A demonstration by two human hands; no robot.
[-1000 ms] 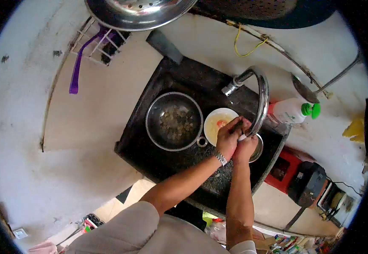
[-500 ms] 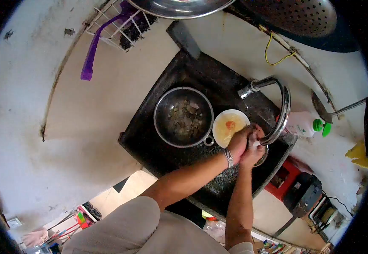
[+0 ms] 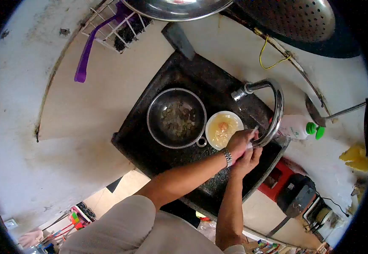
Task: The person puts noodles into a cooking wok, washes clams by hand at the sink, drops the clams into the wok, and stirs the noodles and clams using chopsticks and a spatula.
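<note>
In the head view, my left hand (image 3: pixel 239 144), with a metal-banded watch (image 3: pixel 227 156) on its wrist, is closed beneath the curved chrome faucet (image 3: pixel 280 101). Pressed close beside it is my right hand (image 3: pixel 246 162), its fingers also curled. Something small and whitish (image 3: pixel 249 145) shows between them; its kind cannot be made out. Left of the hands, a white bowl (image 3: pixel 230 131) holds yellowish liquid with an orange lump in it. Farther left, a metal pan (image 3: pixel 151 131) contains dark, shell-like pieces under water.
The dark stone sink (image 3: pixel 154 158) surrounds the bowls. A pink-and-white bottle with a green cap (image 3: pixel 292 127) stands at right. A purple-handled utensil (image 3: pixel 86 55) hangs from a white wire rack at upper left. A perforated metal strainer (image 3: pixel 294 17) hangs at upper right.
The whole view has shifted slightly. My hands have changed their grip under the faucet and spread a little; the rim of a dish behind them is now hidden.
</note>
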